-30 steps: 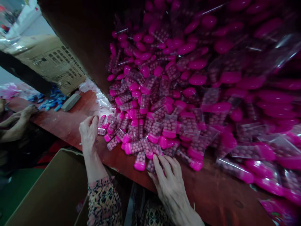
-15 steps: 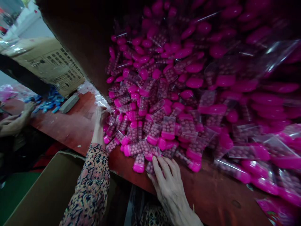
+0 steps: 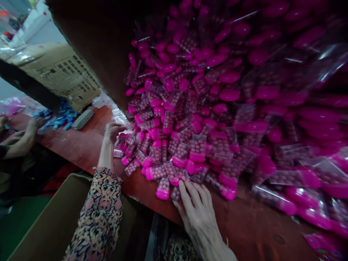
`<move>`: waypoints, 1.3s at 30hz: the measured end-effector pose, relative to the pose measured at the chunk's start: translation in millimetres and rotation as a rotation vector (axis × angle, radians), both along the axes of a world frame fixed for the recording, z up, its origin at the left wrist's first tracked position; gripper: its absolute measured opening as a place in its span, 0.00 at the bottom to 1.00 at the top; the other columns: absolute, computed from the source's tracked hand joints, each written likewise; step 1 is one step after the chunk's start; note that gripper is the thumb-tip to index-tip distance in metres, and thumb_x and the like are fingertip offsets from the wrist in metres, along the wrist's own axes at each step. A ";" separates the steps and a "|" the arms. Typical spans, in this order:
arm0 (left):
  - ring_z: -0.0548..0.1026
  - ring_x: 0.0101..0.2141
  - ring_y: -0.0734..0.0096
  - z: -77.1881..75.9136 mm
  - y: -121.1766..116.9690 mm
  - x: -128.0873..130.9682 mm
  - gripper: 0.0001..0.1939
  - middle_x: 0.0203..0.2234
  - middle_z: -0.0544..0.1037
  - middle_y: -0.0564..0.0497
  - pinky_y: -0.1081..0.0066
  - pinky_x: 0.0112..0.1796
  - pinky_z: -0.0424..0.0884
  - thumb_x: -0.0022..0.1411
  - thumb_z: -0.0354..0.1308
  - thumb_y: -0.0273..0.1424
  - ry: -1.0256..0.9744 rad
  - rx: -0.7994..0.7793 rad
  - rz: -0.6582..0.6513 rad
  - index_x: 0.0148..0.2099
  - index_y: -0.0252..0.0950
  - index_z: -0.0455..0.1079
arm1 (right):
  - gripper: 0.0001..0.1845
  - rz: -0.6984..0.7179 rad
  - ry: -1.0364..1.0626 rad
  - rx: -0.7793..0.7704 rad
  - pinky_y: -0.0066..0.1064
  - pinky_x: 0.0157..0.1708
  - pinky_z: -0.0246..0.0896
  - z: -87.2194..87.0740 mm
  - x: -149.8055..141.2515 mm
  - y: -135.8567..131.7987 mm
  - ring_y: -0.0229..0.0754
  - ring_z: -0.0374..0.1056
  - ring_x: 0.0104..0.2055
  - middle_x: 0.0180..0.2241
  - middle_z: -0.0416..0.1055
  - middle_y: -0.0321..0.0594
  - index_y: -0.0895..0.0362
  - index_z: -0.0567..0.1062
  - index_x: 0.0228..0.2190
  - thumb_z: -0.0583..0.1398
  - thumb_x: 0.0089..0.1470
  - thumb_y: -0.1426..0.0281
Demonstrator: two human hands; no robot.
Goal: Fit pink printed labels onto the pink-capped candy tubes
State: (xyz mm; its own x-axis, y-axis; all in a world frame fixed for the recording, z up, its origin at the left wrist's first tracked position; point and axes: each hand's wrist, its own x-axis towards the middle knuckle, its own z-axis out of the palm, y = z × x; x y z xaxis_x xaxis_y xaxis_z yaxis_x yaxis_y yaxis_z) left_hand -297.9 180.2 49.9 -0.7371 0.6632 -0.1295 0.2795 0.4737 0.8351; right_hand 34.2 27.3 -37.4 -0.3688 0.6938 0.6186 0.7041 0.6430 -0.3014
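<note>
A big heap of small clear plastic containers point(image 3: 198, 146), filled with round pink beads and fitted with bright pink caps, spills over the table. At the heap's front edge my right hand point(image 3: 199, 208) has its thumb and forefinger closed around one bead-filled container point(image 3: 176, 194), mostly covered by the fingers. My left hand point(image 3: 112, 131) is at the heap's left side, beside clear plastic bags point(image 3: 119, 115). Its fingers are bent together, and what they grip is hidden. One container point(image 3: 163, 188) lies near the table edge, left of my right hand.
A dark carton wall point(image 3: 89, 43) rises behind my left hand. Further left are a printed carton point(image 3: 73, 72), blue pieces point(image 3: 63, 114), a grey block point(image 3: 83, 119) and another person's hands point(image 3: 28, 132). Below the red table point(image 3: 261, 224) stands an open carton point(image 3: 54, 214).
My left hand has shifted slightly left, away from the heap, and its wrist is raised. My right hand keeps its place at the same container. The view has shifted a little.
</note>
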 end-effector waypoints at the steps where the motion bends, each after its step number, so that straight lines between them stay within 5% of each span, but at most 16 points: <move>1: 0.73 0.43 0.61 4.2 -3.7 -2.2 0.18 0.48 0.71 0.44 0.56 0.41 0.72 0.63 0.55 0.35 -0.020 0.001 0.029 0.53 0.34 0.65 | 0.17 0.002 -0.003 -0.004 0.46 0.46 0.58 -0.2 0.3 -0.1 0.50 0.64 0.43 0.40 0.74 0.51 0.65 0.72 0.46 0.50 0.62 0.70; 7: 0.73 0.43 0.62 32.6 -43.7 -8.3 0.17 0.48 0.71 0.44 0.57 0.41 0.72 0.63 0.55 0.34 -0.117 0.142 0.198 0.52 0.34 0.65 | 0.17 0.027 0.024 -0.008 0.46 0.46 0.58 -4.1 0.1 1.1 0.50 0.64 0.43 0.41 0.73 0.51 0.65 0.71 0.47 0.50 0.62 0.71; 10: 0.74 0.39 0.65 45.6 -69.8 10.3 0.15 0.44 0.73 0.45 0.61 0.38 0.73 0.62 0.55 0.33 -0.147 0.296 0.215 0.50 0.33 0.67 | 0.17 0.040 0.054 -0.025 0.47 0.46 0.58 -3.3 -2.3 1.6 0.51 0.64 0.44 0.41 0.73 0.53 0.66 0.71 0.47 0.51 0.62 0.72; 14: 0.69 0.31 0.81 51.1 -101.0 73.3 0.06 0.30 0.74 0.57 0.76 0.36 0.69 0.58 0.59 0.25 -0.230 0.500 0.153 0.40 0.33 0.71 | 0.17 0.012 0.060 -0.045 0.47 0.45 0.59 2.9 -4.5 -2.3 0.50 0.64 0.43 0.40 0.74 0.52 0.66 0.71 0.46 0.53 0.61 0.68; 17: 0.71 0.29 0.78 44.0 -121.7 132.3 0.02 0.25 0.75 0.57 0.75 0.32 0.72 0.53 0.59 0.24 -0.415 0.557 0.106 0.31 0.34 0.71 | 0.20 -0.039 0.013 -0.044 0.44 0.47 0.61 6.8 -3.3 -4.4 0.48 0.64 0.45 0.41 0.73 0.48 0.63 0.71 0.47 0.55 0.60 0.62; 23: 0.73 0.19 0.74 11.0 -160.4 220.3 0.18 0.18 0.77 0.54 0.77 0.22 0.71 0.29 0.71 0.25 -0.657 0.236 -0.065 0.28 0.35 0.73 | 0.14 -0.030 0.222 -0.009 0.42 0.53 0.59 13.5 19.2 -12.4 0.43 0.64 0.45 0.38 0.74 0.46 0.64 0.72 0.46 0.55 0.60 0.72; 28: 0.76 0.25 0.73 -21.8 -181.7 249.7 0.14 0.24 0.78 0.54 0.77 0.29 0.73 0.39 0.70 0.31 -0.247 0.201 -0.300 0.31 0.36 0.72 | 0.12 -0.168 0.301 0.017 0.41 0.50 0.61 18.5 78.3 -33.1 0.43 0.65 0.43 0.36 0.73 0.46 0.65 0.73 0.43 0.57 0.56 0.81; 31: 0.74 0.24 0.73 -39.3 -184.3 259.5 0.12 0.25 0.77 0.53 0.77 0.26 0.71 0.47 0.67 0.35 0.091 0.176 -0.491 0.34 0.36 0.72 | 0.13 -0.411 0.250 0.020 0.40 0.46 0.63 22.2 123.0 -49.8 0.44 0.65 0.42 0.35 0.72 0.45 0.62 0.74 0.42 0.59 0.54 0.82; 35: 0.68 0.17 0.74 -53.3 -174.8 271.1 0.12 0.18 0.71 0.56 0.75 0.22 0.66 0.56 0.60 0.40 0.432 0.225 -0.733 0.36 0.36 0.72 | 0.12 -0.763 0.119 0.046 0.42 0.42 0.61 17.5 171.3 -64.5 0.45 0.65 0.40 0.36 0.72 0.45 0.60 0.74 0.42 0.61 0.54 0.77; 39: 0.71 0.22 0.72 -55.3 -166.2 276.8 0.13 0.25 0.75 0.51 0.73 0.27 0.66 0.61 0.55 0.39 0.617 0.266 -0.875 0.39 0.36 0.74 | 0.11 -0.840 0.065 -0.038 0.45 0.41 0.60 2.0 195.2 -64.2 0.47 0.62 0.39 0.35 0.70 0.46 0.60 0.75 0.40 0.58 0.58 0.67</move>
State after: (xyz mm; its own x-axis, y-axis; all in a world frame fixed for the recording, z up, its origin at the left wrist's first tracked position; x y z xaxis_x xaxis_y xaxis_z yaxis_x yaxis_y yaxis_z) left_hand -21.1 14.0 -5.4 0.1114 0.9396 0.3237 0.8346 -0.2653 0.4828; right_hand 229.4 -36.9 -35.4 0.3146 0.7426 0.5913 0.9244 -0.0980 -0.3687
